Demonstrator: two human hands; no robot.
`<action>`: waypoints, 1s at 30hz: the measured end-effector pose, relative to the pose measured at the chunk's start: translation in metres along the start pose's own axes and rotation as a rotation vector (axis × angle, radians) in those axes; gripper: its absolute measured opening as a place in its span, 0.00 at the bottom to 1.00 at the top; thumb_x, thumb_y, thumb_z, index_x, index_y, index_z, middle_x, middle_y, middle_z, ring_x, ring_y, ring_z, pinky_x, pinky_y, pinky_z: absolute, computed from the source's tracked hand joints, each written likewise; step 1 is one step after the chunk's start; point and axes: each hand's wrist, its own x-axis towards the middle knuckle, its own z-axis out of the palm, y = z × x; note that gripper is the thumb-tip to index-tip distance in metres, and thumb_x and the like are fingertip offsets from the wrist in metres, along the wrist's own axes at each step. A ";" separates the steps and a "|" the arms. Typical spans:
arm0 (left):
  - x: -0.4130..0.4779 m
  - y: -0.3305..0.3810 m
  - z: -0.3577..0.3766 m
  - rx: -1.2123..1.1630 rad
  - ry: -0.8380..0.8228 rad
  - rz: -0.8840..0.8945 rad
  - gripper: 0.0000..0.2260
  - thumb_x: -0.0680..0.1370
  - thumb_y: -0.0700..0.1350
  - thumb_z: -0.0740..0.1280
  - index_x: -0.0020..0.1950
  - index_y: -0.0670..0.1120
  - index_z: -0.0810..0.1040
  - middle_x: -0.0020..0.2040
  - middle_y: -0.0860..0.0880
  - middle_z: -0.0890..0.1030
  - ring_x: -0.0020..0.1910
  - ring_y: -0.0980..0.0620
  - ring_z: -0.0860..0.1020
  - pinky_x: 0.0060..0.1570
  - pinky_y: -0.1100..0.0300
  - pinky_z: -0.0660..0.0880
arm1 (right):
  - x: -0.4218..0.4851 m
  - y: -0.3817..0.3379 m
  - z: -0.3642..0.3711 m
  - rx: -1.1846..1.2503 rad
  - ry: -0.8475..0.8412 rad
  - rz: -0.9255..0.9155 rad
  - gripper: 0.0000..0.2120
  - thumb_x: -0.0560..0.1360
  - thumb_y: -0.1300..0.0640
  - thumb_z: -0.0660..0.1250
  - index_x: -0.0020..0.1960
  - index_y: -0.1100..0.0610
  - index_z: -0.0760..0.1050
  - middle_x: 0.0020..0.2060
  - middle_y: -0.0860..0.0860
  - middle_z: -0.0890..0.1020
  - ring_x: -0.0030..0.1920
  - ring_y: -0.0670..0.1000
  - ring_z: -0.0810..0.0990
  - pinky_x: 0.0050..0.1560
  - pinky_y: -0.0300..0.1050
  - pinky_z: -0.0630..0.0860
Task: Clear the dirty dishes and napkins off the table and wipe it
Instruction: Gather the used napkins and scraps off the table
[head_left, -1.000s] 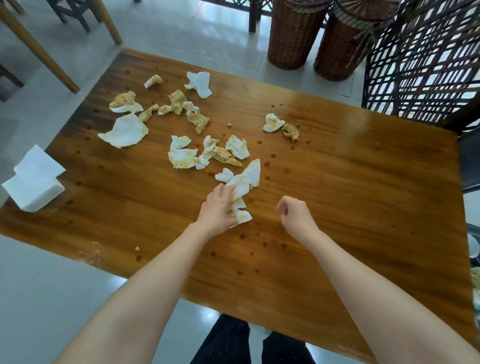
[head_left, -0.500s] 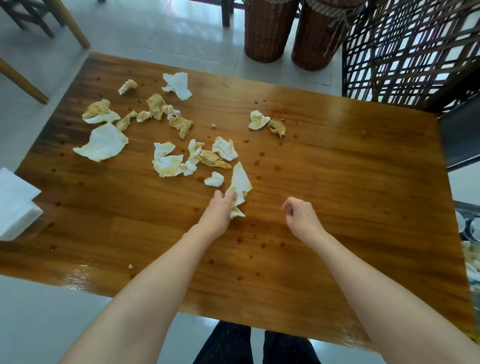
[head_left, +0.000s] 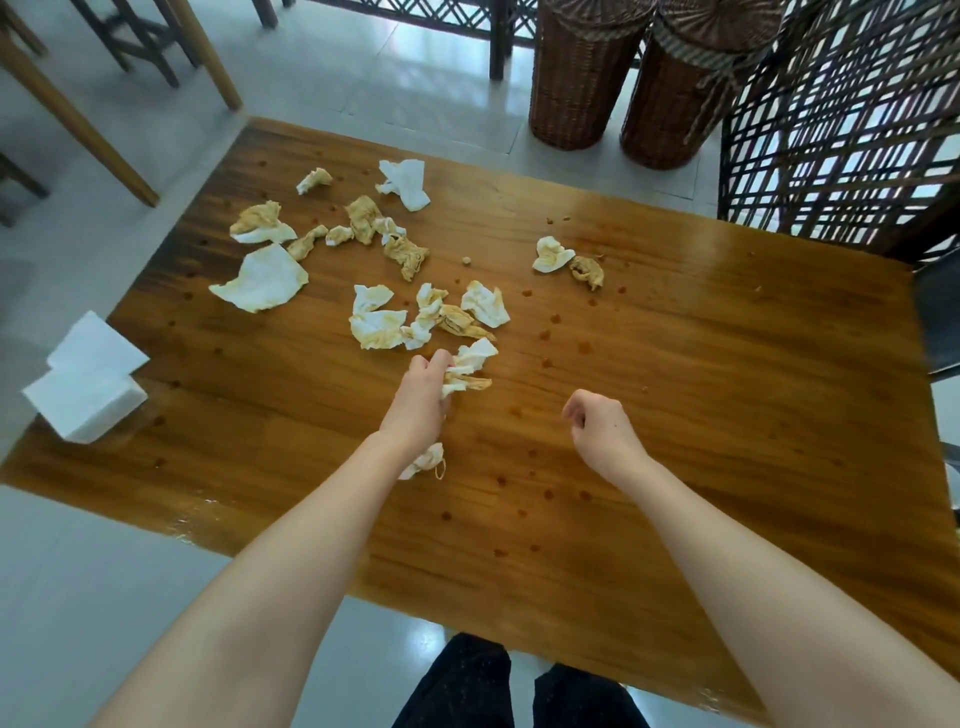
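Note:
My left hand (head_left: 422, 397) grips a bunch of crumpled, stained napkins (head_left: 470, 368) near the middle of the wooden table (head_left: 727, 374); a bit of napkin also pokes out under the wrist. Just beyond it lies a cluster of dirty napkins (head_left: 415, 319). More soiled napkins (head_left: 363, 223) are scattered at the far left, and two small ones (head_left: 569, 262) lie further right. My right hand (head_left: 597, 428) hovers over the table with fingers loosely curled, holding nothing. Brown sauce spots dot the tabletop.
A stack of clean white napkins (head_left: 88, 379) overhangs the table's left edge. Two wicker baskets (head_left: 618, 78) stand on the floor beyond the far edge, a lattice screen (head_left: 841, 119) at the right. Wooden furniture legs (head_left: 67, 114) stand at the far left.
My left hand has gathered the nearest napkins into its grip and bunched them up. The right hand has barely moved. The camera view shifted slightly.

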 end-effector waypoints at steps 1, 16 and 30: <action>-0.002 -0.002 -0.004 -0.008 0.011 -0.009 0.20 0.78 0.32 0.63 0.65 0.50 0.67 0.57 0.47 0.69 0.51 0.51 0.73 0.50 0.61 0.73 | 0.001 -0.005 0.001 -0.002 -0.005 -0.009 0.12 0.77 0.70 0.61 0.52 0.56 0.76 0.46 0.50 0.77 0.46 0.50 0.77 0.47 0.41 0.77; -0.037 -0.053 -0.058 -0.072 0.236 -0.089 0.17 0.78 0.34 0.65 0.61 0.51 0.69 0.53 0.50 0.69 0.49 0.53 0.73 0.48 0.65 0.72 | 0.001 -0.082 0.051 -0.003 -0.182 -0.137 0.08 0.76 0.66 0.63 0.49 0.54 0.74 0.45 0.49 0.76 0.43 0.49 0.76 0.38 0.39 0.72; -0.079 -0.110 -0.069 -0.128 0.313 -0.224 0.14 0.78 0.37 0.66 0.60 0.52 0.70 0.53 0.51 0.70 0.44 0.57 0.73 0.41 0.73 0.68 | 0.010 -0.118 0.107 -0.061 -0.330 -0.122 0.08 0.73 0.65 0.68 0.46 0.54 0.73 0.43 0.50 0.77 0.42 0.50 0.77 0.40 0.42 0.78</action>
